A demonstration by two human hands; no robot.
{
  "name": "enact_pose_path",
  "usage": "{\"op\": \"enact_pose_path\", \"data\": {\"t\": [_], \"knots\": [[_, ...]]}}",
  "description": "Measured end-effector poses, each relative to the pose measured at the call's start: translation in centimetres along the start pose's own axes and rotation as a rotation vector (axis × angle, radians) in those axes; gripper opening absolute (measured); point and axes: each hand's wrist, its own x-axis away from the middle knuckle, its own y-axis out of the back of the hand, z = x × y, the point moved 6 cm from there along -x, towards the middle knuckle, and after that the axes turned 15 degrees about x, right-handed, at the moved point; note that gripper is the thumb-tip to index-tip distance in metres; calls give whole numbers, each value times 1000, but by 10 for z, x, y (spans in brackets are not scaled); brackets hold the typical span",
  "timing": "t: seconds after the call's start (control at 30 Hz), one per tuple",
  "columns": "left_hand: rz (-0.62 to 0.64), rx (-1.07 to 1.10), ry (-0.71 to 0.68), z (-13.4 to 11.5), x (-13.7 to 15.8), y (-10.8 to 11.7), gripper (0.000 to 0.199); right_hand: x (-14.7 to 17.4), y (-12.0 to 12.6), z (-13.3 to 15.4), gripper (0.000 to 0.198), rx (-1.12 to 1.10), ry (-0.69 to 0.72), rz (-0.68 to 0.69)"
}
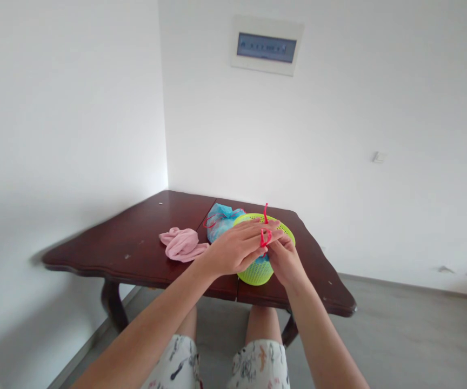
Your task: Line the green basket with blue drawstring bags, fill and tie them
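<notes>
My left hand [237,246] reaches across the top of a lime-green perforated basket [257,274], its fingers stretched to the right. A red drawstring [264,237] is caught about its fingertips, and one end sticks up above them. Close against it, my right hand [285,256] has its fingers bent in a pinch at the drawstring, with the fingertips partly hidden. Below the hands, a bit of blue plastic bag [262,259] shows at the basket. Most of the basket's opening is covered by my hands.
Left of the basket lies a crumpled pink cloth [182,245]. Behind my left hand rests a light-blue plastic bag [218,221] with red strings. The dark wooden table [107,237] has a wavy edge and stands against white walls. My knees are at its front edge.
</notes>
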Motion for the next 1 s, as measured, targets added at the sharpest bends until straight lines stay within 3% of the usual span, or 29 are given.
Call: {"op": "enact_pose_path", "data": {"t": [0.1,0.17,0.3,0.37,0.47,0.6,0.7,0.8,0.83,0.9,1.0], "knots": [[-44,76,53,3,8,-6,40,-6,10,-11,40,-65,-58,-91],[-135,159,136,8,17,-8,45,-15,31,-23,47,-15,-99,-245],[-306,199,352,26,46,-13,57,-25,92,-36,69,398,-46,-648],[-329,155,455,37,61,-17,57,-26,107,-36,75,587,1,-669],[-326,88,569,52,79,-22,57,-26,97,-36,75,726,-22,-398],[-266,91,615,65,89,-36,54,-25,49,-30,57,818,17,28],[-238,100,614,71,96,-44,44,-33,24,-34,51,874,35,233],[-245,81,615,77,109,-45,44,-53,25,-46,51,851,-54,319],[-242,68,610,79,113,-44,47,-63,33,-48,50,816,-91,264],[-232,31,592,82,121,-44,57,-88,59,-40,51,772,-86,10],[-193,-2,571,88,126,-49,51,-124,92,0,48,950,225,-391]]}}
